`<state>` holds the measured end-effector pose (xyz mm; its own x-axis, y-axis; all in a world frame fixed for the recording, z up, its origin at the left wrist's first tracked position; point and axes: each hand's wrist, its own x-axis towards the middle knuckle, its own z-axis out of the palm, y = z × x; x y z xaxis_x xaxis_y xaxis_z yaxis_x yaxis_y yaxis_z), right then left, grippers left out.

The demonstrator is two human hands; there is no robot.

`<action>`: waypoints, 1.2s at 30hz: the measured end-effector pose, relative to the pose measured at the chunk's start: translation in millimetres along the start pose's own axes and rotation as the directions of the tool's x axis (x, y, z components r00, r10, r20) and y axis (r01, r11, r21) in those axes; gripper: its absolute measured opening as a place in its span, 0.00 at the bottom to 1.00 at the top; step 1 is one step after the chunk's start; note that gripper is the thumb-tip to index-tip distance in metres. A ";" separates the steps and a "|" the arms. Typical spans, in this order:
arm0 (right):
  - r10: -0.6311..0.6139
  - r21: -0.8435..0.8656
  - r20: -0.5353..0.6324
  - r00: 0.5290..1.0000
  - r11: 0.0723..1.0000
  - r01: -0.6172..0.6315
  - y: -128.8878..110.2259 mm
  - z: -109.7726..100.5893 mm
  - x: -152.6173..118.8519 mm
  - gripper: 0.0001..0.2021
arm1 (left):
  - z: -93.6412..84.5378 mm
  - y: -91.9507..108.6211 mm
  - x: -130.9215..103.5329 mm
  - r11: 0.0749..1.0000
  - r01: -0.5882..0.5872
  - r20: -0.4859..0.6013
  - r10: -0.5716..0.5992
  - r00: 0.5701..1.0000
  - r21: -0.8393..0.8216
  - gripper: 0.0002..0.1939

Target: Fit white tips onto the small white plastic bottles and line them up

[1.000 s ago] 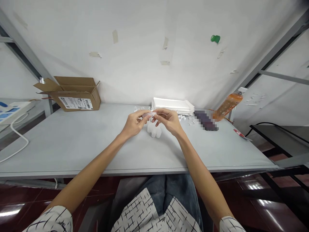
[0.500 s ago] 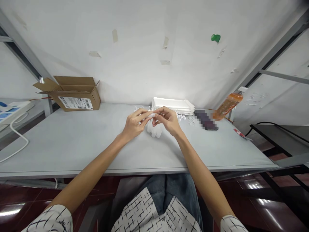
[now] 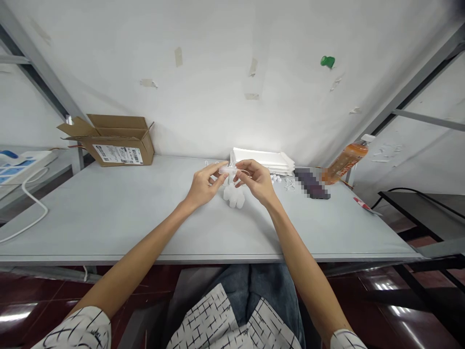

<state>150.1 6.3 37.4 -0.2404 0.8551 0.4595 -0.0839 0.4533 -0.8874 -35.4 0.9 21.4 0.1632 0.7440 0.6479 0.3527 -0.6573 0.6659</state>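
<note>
Between my hands, above the grey table, is a small translucent white plastic piece. My left hand pinches its left part between thumb and fingers. At its right end my right hand is closed, with a thin pale loop of string or wire showing by the fingers. Exactly what the right fingertips grip is too small to tell. Just below the hands, several translucent white plastic pieces lie in a cluster on the table.
Behind the hands lies a stack of white flat packs, with small white parts to its right. Farther right are a dark pixelated phone-like object and an orange drink bottle. An open cardboard box stands back left.
My fingers have opened apart slightly, so more of the translucent piece shows between them. The view has shifted a little; the things on the table have stayed in place.
</note>
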 end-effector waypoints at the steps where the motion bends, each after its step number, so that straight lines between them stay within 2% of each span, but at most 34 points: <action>1: 0.002 -0.002 0.000 1.000 1.000 -0.002 0.6 -0.3 -0.1 0.16 | -0.3 -0.4 0.3 0.999 0.038 0.016 -0.038 0.999 -0.032 0.20; 3: 0.019 0.004 0.011 1.000 1.000 -0.020 1.6 -0.8 -0.2 0.16 | -1.0 -1.0 1.0 0.991 0.090 0.050 -0.085 0.995 -0.101 0.20; 6: 0.051 0.019 0.053 0.997 0.998 -0.052 2.0 -1.5 -0.6 0.16 | -2.2 -1.4 1.9 0.980 0.110 0.082 -0.097 0.992 -0.166 0.19; 11: 0.064 0.037 0.085 0.994 0.997 -0.068 -0.9 -1.9 -1.6 0.16 | -4.1 1.0 2.3 0.978 0.072 0.075 -0.059 0.995 -0.196 0.17; 20: 0.055 0.059 0.070 0.996 0.996 -0.060 -5.2 0.4 -3.7 0.15 | -3.0 2.5 1.3 0.970 0.018 0.043 -0.008 0.999 -0.244 0.16; 36: 0.047 0.107 0.001 0.999 0.993 -0.046 -3.0 4.9 -2.8 0.12 | -3.9 -0.5 0.7 0.982 -0.162 -0.002 0.162 0.987 -0.098 0.14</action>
<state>146.3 1.3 38.6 -0.2447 0.8751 0.4176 -0.1758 0.3835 -0.9066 -39.1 1.3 23.0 0.2167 0.6272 0.7481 0.2294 -0.7776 0.5854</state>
